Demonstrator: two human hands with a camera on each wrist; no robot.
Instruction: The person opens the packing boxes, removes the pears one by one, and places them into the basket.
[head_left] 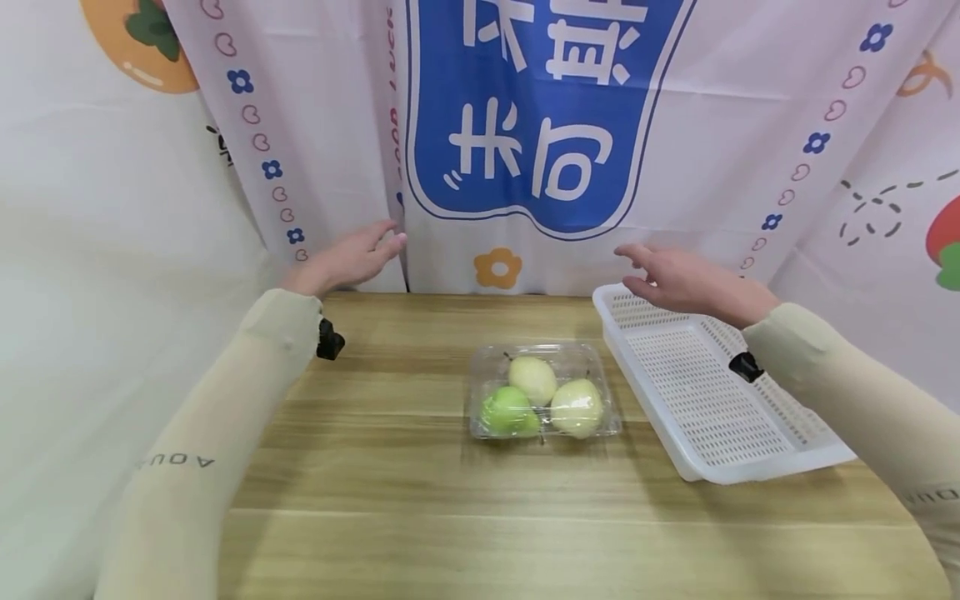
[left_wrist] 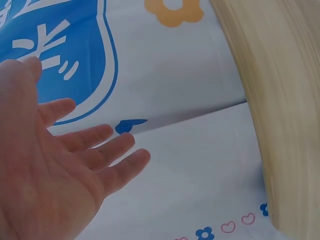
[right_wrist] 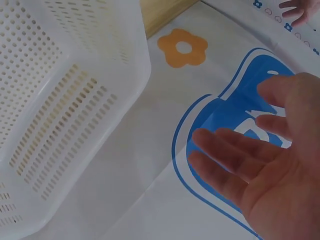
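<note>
My left hand (head_left: 357, 257) hovers over the far left of the table, fingers spread and relaxed, holding nothing. In the left wrist view the palm of that hand (left_wrist: 60, 160) faces the camera. Above the far end of a white perforated basket (head_left: 690, 392) is my right hand (head_left: 678, 279), its fingers loosely bent around nothing. The right wrist view shows this hand (right_wrist: 260, 160) beside the basket (right_wrist: 75, 125), apart from it. Between the hands, nearer to me, a clear plastic box (head_left: 480, 375) holds two pale yellow pears (head_left: 576, 407) and a green pear (head_left: 507, 410).
The wooden table (head_left: 360, 483) ends at a hanging white cloth (head_left: 330, 150) with a blue printed panel (head_left: 517, 92) and an orange flower (head_left: 498, 268). White cloth also hangs at both sides. A black strap mount (head_left: 328, 340) sits on the left wrist, another (head_left: 746, 367) on the right.
</note>
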